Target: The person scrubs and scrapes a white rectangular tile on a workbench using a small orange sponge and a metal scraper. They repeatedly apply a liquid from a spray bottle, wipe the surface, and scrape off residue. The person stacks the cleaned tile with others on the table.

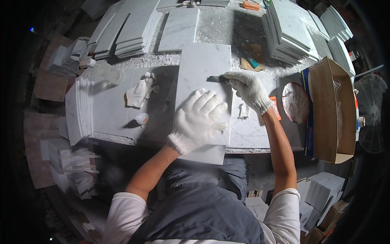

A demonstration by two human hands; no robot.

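Note:
A long white marble slab (205, 61) with faint grey veins lies lengthwise in front of me, its near end jutting past the table's front edge. My left hand (198, 120), in a white knit glove, rests flat on its near half with the fingers spread. In a matching glove, my right hand (248, 90) is closed around one end of a short dark flat blade, like a scraper (217, 79), held against the slab's upper right part. The gloved fingers hide the blade's gripped end. To the right of the slab lies a small white tube or packet (243, 111).
At right are a round lid of white paste (295, 103), an open cardboard box (344, 114) and a fan (369, 110). Leftward lie a spare glove (140, 92), a white cap-like piece (141, 118) and a clear bottle (106, 72). Slab stacks (290, 24) stand behind, near a teal-handled tool (249, 59).

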